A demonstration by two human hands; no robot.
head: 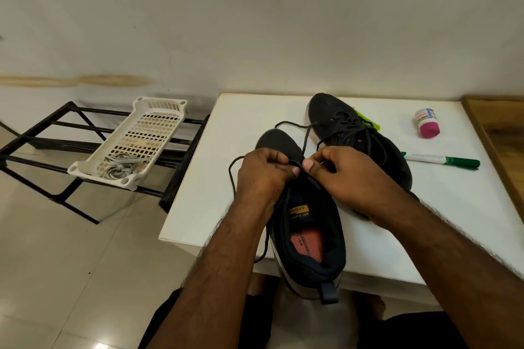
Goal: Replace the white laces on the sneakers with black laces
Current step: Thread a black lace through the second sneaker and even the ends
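My left hand (262,176) and right hand (347,176) pinch the black lace (304,137) between them, thumbs nearly touching, over the near sneaker (309,238). Beyond my right hand lies the laced sneaker (340,116); far left, white laces (120,168) sit in a basket (158,106).

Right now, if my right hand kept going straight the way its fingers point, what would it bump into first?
The right hand points left, so it would likely meet the left hand first; their thumbs almost touch over the near sneaker, both pinching the black lace.
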